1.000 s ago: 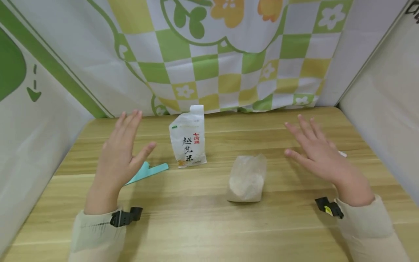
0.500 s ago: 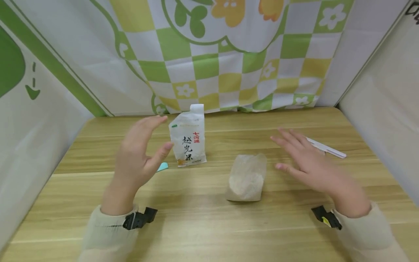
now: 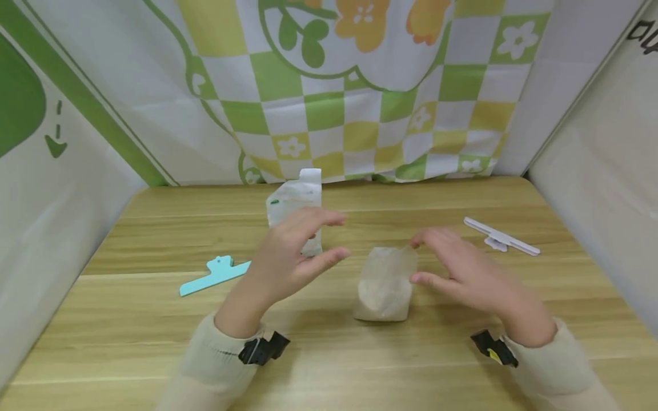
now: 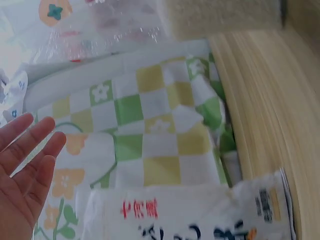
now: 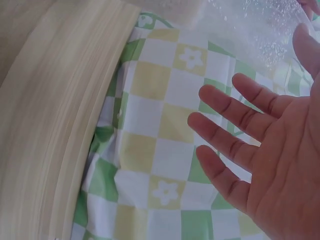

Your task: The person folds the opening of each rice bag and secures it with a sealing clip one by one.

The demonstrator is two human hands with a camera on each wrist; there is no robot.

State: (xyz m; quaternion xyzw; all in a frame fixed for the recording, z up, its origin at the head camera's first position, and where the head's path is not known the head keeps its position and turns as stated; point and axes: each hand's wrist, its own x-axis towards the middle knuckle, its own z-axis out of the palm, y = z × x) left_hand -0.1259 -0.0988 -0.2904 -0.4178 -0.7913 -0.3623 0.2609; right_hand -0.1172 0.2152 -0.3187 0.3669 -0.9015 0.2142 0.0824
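A small translucent bag (image 3: 384, 288) with pale grains in its lower part stands upright on the table, its top loose. My right hand (image 3: 470, 274) is at its right side, fingertips right at the bag's upper edge, fingers bent loosely. To the left, my left hand (image 3: 288, 265) hovers with thumb and fingers apart, a gap between it and the bag. Behind the left hand stands a white printed rice packet (image 3: 294, 197), partly hidden by it. In the right wrist view the fingers (image 5: 227, 135) are spread beside the clear upper part of the bag.
A teal bag clip (image 3: 213, 278) lies on the wooden table (image 3: 360, 371) at the left, its right end hidden by the left hand. A white bag clip (image 3: 501, 236) lies at the right. A checkered cloth (image 3: 360, 125) hangs at the table's back edge.
Both hands have moved inward toward the translucent bag, the left one passing in front of the printed packet. The teal clip and the white clip have come more into view.
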